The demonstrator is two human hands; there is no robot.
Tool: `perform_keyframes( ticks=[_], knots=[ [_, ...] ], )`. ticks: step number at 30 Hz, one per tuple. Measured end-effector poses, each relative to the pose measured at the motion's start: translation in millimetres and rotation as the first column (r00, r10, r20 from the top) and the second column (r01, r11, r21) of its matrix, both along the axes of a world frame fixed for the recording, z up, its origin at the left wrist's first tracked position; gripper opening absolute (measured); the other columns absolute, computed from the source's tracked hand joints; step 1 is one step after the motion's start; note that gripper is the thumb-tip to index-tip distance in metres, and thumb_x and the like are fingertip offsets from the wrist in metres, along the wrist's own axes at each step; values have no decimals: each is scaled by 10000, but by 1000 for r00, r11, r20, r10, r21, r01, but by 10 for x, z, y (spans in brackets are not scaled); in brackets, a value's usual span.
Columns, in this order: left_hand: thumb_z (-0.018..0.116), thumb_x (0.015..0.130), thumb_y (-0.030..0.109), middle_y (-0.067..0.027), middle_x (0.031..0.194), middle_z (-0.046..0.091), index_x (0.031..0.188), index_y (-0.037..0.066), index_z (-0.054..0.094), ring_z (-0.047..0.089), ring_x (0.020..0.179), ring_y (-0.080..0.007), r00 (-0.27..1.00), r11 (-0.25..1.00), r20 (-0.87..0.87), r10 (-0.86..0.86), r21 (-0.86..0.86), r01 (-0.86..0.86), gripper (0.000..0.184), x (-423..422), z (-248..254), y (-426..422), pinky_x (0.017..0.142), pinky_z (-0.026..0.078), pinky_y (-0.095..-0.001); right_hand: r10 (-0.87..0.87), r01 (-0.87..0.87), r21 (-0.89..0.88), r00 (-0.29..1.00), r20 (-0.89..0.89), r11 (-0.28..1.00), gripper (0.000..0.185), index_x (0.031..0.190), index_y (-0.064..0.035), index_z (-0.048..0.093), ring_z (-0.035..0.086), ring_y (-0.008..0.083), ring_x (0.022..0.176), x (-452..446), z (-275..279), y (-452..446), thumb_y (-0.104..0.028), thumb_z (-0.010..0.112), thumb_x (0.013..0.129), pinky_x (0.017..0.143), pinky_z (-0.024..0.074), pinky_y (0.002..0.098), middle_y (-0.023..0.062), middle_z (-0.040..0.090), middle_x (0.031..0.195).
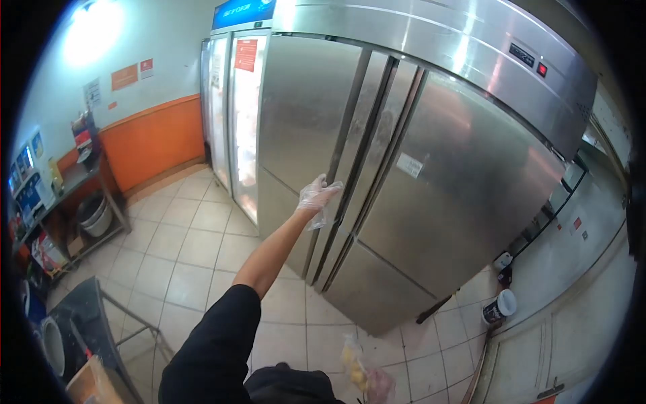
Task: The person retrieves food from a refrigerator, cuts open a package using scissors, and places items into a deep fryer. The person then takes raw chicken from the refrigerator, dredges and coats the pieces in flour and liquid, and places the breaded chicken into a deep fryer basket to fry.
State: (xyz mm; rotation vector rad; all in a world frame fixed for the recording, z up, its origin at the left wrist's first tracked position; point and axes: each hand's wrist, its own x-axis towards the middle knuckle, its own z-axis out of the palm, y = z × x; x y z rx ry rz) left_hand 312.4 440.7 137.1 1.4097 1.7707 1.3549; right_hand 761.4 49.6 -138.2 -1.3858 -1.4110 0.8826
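Observation:
My left hand (319, 195), in a loose clear plastic glove, reaches out to the tall steel refrigerator (464, 182). Its fingers are bent around the vertical handle edge (344, 135) of the upper left door (306, 101). That door looks closed. At the bottom of the view, a clear plastic bag (354, 363) shows yellow pieces, beside a blurred pinkish mass (380, 385). I cannot make out what supports them. No clear part of my right hand shows.
A lit glass-door cooler (245, 128) stands left of the refrigerator. A dark table (74, 303) with a pan is at lower left, and a metal shelf table (64, 188) at far left. A white-lidded bucket (499, 306) sits by the right wall. Tiles (192, 279) cover the floor.

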Motion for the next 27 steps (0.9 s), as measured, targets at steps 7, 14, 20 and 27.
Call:
perform_keyframes(
  ticks=[7,14,20,27],
  knots=[
    [793,656,537,-195,1044,689,1102,-10,635,663,998,-304,996,992,-56,73,112,-66,723,189,200,1781,875,507,-396,-187,-47,270,608,771,962,217,1049,-126,687,601,239,726,28,-17,948,-157,623,844,631,491,410,58,655,838],
    [802,737,284,-102,934,689,1060,-13,646,667,886,-204,1000,994,21,1,108,-4,466,-504,456,459,797,533,-359,105,-113,-196,993,-52,974,232,872,-56,710,551,107,661,-1171,1147,3168,-232,579,949,608,459,324,-38,625,752],
    [738,729,104,-30,872,626,1118,44,570,603,772,-148,727,813,448,521,1,-583,428,-2646,-1174,-1404,687,526,-302,353,-329,139,909,-220,934,249,909,-33,680,521,81,744,-3040,2647,5023,-217,527,980,655,423,266,-23,610,786],
    [657,865,472,-47,1260,570,1326,134,514,526,1150,-234,735,741,616,284,345,-576,589,-4546,-1851,-1922,964,437,-419,151,22,182,462,-874,983,267,1161,-34,581,630,181,987,-4737,4335,7401,-243,504,1014,788,560,369,81,634,1062]
  ],
)
